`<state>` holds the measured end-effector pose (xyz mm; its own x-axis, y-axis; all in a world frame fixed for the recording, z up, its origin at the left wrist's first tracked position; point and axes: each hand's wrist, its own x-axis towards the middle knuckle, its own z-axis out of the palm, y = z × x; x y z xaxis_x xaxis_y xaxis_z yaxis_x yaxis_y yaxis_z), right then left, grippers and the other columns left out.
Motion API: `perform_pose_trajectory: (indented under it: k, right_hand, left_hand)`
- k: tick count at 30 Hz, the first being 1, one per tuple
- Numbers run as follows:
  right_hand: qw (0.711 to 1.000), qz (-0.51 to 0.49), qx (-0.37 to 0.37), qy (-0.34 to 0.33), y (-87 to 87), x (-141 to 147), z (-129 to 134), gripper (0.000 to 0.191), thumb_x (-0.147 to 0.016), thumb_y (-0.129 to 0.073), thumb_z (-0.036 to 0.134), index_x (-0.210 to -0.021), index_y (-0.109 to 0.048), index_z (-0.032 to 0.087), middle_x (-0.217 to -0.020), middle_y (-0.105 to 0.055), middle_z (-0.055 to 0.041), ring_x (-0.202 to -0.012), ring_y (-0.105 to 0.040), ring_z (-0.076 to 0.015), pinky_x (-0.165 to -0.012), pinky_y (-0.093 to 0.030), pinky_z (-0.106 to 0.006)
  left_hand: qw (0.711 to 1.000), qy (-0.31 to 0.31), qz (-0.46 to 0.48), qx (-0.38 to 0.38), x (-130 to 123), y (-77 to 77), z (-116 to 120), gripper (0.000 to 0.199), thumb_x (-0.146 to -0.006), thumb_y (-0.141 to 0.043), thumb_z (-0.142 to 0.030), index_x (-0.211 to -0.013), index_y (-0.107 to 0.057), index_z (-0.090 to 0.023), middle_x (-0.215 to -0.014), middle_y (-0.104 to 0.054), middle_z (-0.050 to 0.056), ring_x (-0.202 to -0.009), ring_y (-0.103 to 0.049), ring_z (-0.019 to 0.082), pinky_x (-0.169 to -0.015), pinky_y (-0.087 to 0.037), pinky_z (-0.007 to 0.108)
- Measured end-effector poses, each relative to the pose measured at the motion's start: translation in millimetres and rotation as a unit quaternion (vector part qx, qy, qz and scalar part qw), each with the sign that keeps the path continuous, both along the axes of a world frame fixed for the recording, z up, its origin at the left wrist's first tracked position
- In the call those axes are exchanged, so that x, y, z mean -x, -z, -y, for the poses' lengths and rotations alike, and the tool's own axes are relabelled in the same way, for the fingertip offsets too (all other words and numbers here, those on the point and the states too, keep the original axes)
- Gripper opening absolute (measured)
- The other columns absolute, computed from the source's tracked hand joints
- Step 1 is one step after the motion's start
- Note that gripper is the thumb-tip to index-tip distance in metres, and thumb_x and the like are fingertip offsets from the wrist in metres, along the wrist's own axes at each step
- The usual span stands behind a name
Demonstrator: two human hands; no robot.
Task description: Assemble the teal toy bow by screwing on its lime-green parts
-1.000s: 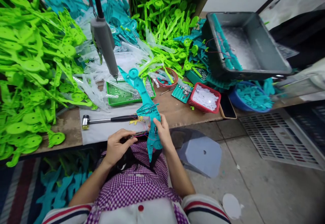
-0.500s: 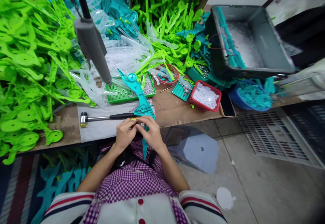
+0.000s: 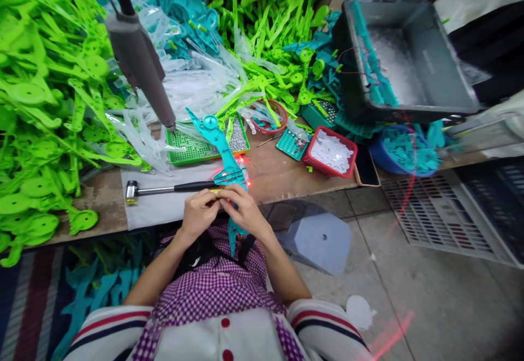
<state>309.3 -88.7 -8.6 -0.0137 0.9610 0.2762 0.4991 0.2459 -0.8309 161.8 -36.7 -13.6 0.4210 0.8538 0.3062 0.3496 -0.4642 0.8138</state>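
My left hand (image 3: pixel 201 214) and my right hand (image 3: pixel 244 211) meet at the table's front edge, fingertips pinched together around something too small to make out. Beneath them lies a long teal plastic part (image 3: pixel 223 145), its narrow lower end sticking out below my right hand past the edge. Thin wires and a glowing red light (image 3: pixel 246 182) show beside the teal part. A hammer (image 3: pixel 164 189) with a black grip lies on a white cloth (image 3: pixel 153 214), its handle end reaching my fingers. Above the part is a green tray (image 3: pixel 192 151) of small metal pieces.
A hanging grey screwdriver (image 3: pixel 141 69) points down at the tray. Piles of lime green parts (image 3: pixel 36 94) fill the left. To the right are a red basket (image 3: pixel 331 154), a phone (image 3: pixel 366 166), a blue bowl (image 3: pixel 405 151) and a dark bin (image 3: pixel 446 77). A grey stool (image 3: pixel 315 235) stands below.
A red light now glows by the teal part, with red streaks at the right. The view has shifted slightly. Both hands stay pinched together in nearly the same place.
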Motion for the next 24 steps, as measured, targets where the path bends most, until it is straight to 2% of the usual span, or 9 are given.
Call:
perform_pose_trajectory:
  k: [6, 11, 15, 20, 24]
  right_hand:
    - [0.998, -0.042, -0.006, 0.049, 4.4, 2.6, 4.4, 0.018, -0.095, -0.051, 0.029, -0.103, -0.066, 0.025, -0.1, -0.066, -0.0057, -0.097, -0.063, -0.0179, -0.087, -0.053, -0.036]
    - [0.993, -0.076, 0.002, 0.088, 6.1, -4.9, 8.5, 0.02, -0.095, -0.051, 0.035, -0.1, -0.067, 0.025, -0.096, -0.067, -0.0045, -0.092, -0.063, -0.017, -0.084, -0.053, -0.034]
    - [0.99, -0.097, -0.009, 0.107, 5.5, -7.3, 6.6, 0.019, -0.092, -0.056, 0.037, -0.095, -0.07, 0.025, -0.092, -0.07, -0.0035, -0.088, -0.064, -0.0171, -0.082, -0.054, -0.034]
    - [0.984, -0.112, -0.029, 0.133, 5.9, -2.3, 4.5, 0.017, -0.09, -0.059, 0.037, -0.094, -0.073, 0.027, -0.088, -0.072, -0.0026, -0.084, -0.066, -0.0167, -0.08, -0.055, -0.034]
    - [0.981, -0.12, -0.062, 0.143, 7.4, -1.3, 5.0, 0.015, -0.09, -0.061, 0.032, -0.095, -0.073, 0.027, -0.087, -0.072, -0.0025, -0.083, -0.067, -0.0161, -0.079, -0.055, -0.033]
  left_hand:
    - [1.0, 0.008, 0.028, -0.009, -2.9, 0.9, -0.8, 0.015, -0.083, -0.061, -0.018, -0.077, -0.075, -0.02, -0.069, -0.069, 0.001, -0.06, -0.06, 0.011, -0.062, -0.05, 0.022]
    - [0.998, -0.002, 0.061, -0.011, -3.1, -1.1, 3.3, 0.018, -0.084, -0.068, -0.028, -0.1, -0.075, -0.021, -0.082, -0.074, 0.003, -0.064, -0.063, 0.012, -0.064, -0.055, 0.024]
    - [0.996, -0.018, 0.086, -0.019, -5.1, -3.3, 6.0, 0.013, -0.085, -0.069, -0.03, -0.09, -0.077, -0.021, -0.086, -0.076, 0.005, -0.073, -0.068, 0.015, -0.07, -0.057, 0.028]
    - [0.995, -0.034, 0.094, -0.002, -9.0, -3.5, 9.2, 0.017, -0.085, -0.068, -0.03, -0.097, -0.076, -0.021, -0.082, -0.076, 0.004, -0.067, -0.067, 0.013, -0.067, -0.057, 0.027]
    - [0.992, -0.05, 0.119, -0.004, -12.0, -2.2, 11.3, 0.012, -0.084, -0.07, -0.028, -0.09, -0.076, -0.02, -0.08, -0.076, 0.004, -0.066, -0.067, 0.013, -0.065, -0.056, 0.026]
